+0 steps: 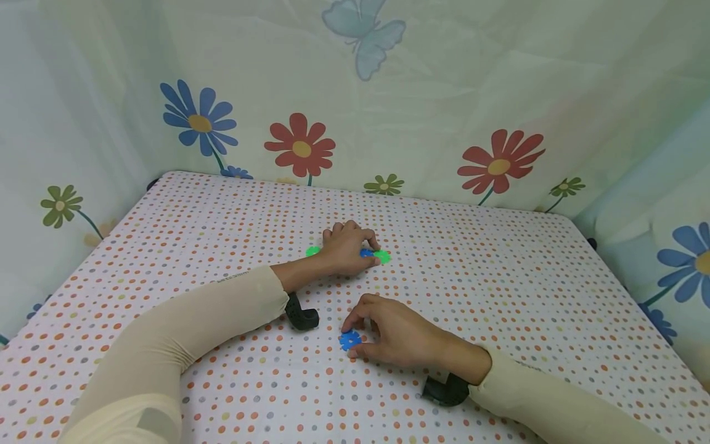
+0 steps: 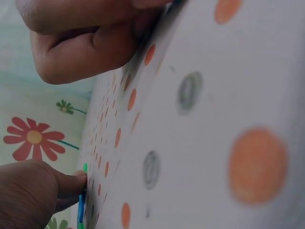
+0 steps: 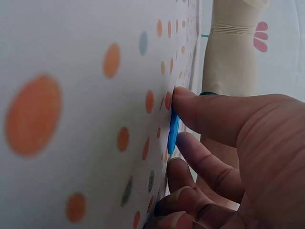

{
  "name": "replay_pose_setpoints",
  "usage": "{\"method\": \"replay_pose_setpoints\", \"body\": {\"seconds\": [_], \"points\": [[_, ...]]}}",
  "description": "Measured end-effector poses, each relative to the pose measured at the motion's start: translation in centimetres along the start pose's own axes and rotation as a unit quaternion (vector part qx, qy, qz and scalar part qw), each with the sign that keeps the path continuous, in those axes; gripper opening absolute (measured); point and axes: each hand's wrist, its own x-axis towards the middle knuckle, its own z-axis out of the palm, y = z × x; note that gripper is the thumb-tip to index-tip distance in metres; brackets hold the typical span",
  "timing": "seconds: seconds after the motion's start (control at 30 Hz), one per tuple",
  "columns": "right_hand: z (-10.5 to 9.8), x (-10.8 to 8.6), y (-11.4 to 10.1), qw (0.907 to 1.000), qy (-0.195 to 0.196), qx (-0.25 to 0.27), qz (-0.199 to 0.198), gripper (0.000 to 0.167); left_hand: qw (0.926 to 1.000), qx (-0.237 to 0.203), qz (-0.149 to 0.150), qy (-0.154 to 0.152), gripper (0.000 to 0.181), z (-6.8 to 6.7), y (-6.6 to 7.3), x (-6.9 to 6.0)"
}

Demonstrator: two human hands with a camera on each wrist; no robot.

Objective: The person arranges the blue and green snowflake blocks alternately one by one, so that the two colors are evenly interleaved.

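Near the middle of the table in the head view, my left hand (image 1: 349, 250) pinches a green snowflake disc (image 1: 383, 256) between thumb and index finger. A blue snowflake disc (image 1: 366, 253) adjoins it, partly under the hand. Another green disc (image 1: 313, 251) shows beyond the left side of the hand; the hand hides whether it joins the others. Closer to me, my right hand (image 1: 402, 333) holds a separate blue snowflake disc (image 1: 350, 340) by its edges, thumb and index finger opposed. In the right wrist view this blue disc (image 3: 173, 131) stands edge-on, close to the tabletop.
A white cloth with coloured dots (image 1: 499, 265) covers the table. Behind it hangs a flower-printed curtain (image 1: 421, 105). Black wrist devices sit under the left wrist (image 1: 302, 317) and the right wrist (image 1: 445, 391), low over the cloth.
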Motion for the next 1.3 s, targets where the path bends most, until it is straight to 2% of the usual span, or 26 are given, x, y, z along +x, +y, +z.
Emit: {"method": "replay_pose_setpoints", "body": {"seconds": [0.27,0.73,1.0,1.3], "points": [[0.07,-0.07,0.06,0.9999,-0.005,-0.01,0.004,0.025,1.0,-0.001,-0.003,-0.001,0.023,-0.03,0.11,0.0],[0.15,-0.03,0.33,0.9989,-0.02,0.016,-0.038,0.027,1.0,0.005,-0.006,-0.001,0.022,-0.01,0.2,0.0],[0.05,-0.15,0.33,0.9967,-0.023,0.056,-0.054,0.024,1.0,0.006,-0.006,-0.002,0.022,0.0,0.18,0.02],[-0.06,-0.37,0.66,0.9956,-0.03,0.052,-0.073,0.024,1.0,0.006,-0.005,-0.002,0.023,0.05,0.1,0.04]]}}
